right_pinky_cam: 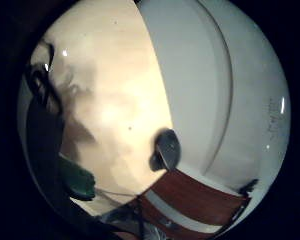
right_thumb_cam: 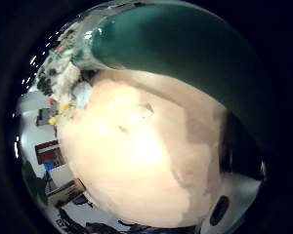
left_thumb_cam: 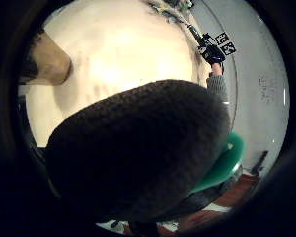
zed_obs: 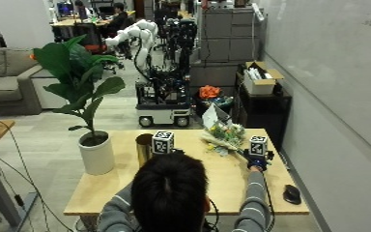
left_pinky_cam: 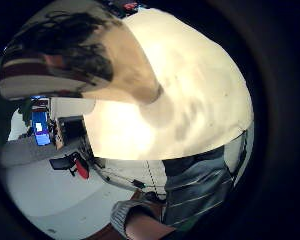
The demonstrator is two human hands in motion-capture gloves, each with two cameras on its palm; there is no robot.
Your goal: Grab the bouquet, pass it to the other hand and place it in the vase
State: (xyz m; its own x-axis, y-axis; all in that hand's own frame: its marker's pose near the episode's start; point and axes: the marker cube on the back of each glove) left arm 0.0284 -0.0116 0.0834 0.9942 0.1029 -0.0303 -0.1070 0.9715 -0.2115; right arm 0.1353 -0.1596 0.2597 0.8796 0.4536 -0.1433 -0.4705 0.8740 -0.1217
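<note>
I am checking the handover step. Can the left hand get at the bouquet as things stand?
Probably yes. The right hand grips the bouquet by its stems on the table. The left hand is hidden behind the person's head, near the gold vase; bare tabletop lies between.

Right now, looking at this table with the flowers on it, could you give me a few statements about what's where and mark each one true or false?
1. The bouquet lies on the table. True.
2. The bouquet already stands in the vase. False: it lies apart from the vase, nearer the table's far right corner.
3. The right hand is at the bouquet's stem end. True, though whether its grip has closed on the stems cannot be told.
4. The white pot with the plant stands on the table's right side. False: it stands on the left side.
5. A dark computer mouse lies near the table's right edge. True.
</note>
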